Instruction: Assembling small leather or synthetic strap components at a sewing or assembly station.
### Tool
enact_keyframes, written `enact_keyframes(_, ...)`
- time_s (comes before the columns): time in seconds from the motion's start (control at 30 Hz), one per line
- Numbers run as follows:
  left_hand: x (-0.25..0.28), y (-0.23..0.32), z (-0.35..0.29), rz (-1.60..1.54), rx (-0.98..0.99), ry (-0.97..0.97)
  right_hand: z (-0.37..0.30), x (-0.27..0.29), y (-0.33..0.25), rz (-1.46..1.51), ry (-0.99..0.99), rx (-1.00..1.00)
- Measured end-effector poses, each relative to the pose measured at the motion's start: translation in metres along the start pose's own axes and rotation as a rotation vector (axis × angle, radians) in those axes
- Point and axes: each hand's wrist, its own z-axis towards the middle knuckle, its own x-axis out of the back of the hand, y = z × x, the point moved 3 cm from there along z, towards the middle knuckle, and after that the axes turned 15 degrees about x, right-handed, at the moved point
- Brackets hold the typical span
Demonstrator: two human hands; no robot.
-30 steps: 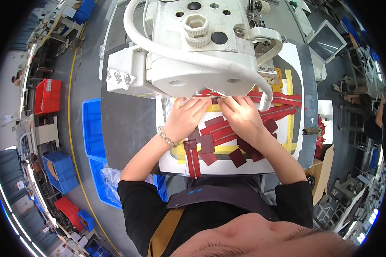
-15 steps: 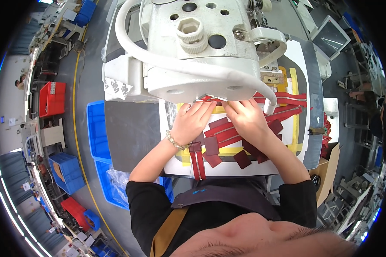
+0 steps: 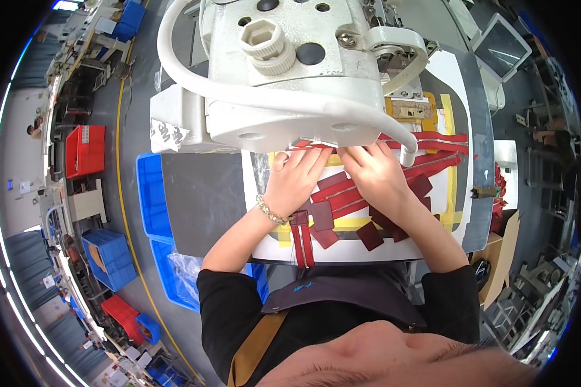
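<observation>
Both hands flat, fingertips at the lower edge of the white machine head [image 3: 294, 116], which hides the tips. Left hand [image 3: 297, 182], right hand [image 3: 376, 174]: cannot tell whether either grasps anything. Red zipper strips [image 3: 339, 201] lie beside and partly under the right hand. Maroon patches [image 3: 369, 237] overlap below, some covered by the right forearm. Needle area out of sight.

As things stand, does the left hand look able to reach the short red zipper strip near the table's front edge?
Probably yes: the zipper strip lies on the wrist side of the left hand, its lower part uncovered; the hand would need to draw back from the white machine first.
</observation>
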Motion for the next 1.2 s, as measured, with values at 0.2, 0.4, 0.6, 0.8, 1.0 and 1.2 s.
enact_keyframes(0.2,-0.0006,0.0031,0.0023,0.024,-0.015,0.023,-0.0011,-0.0008,0.0011,-0.003,-0.012,-0.007)
enact_keyframes(0.4,-0.0049,-0.0004,-0.0005,0.041,-0.004,-0.028,-0.0046,-0.0057,0.0003,0.033,-0.022,-0.031)
enact_keyframes(0.6,-0.0045,-0.0017,0.0018,-0.014,-0.002,0.000,-0.0041,-0.0074,0.0031,0.039,0.000,-0.033)
enact_keyframes(0.8,-0.0067,-0.0033,0.0004,-0.001,-0.010,-0.025,-0.0019,-0.0041,0.0016,0.042,0.017,-0.021)
enact_keyframes(1.0,-0.0065,-0.0030,-0.0003,0.008,-0.002,-0.020,-0.0014,-0.0044,0.0014,0.036,0.026,-0.014)
enact_keyframes(1.2,-0.0077,-0.0026,-0.0009,-0.004,0.001,-0.046,-0.0033,-0.0067,0.0020,0.044,0.019,-0.031)
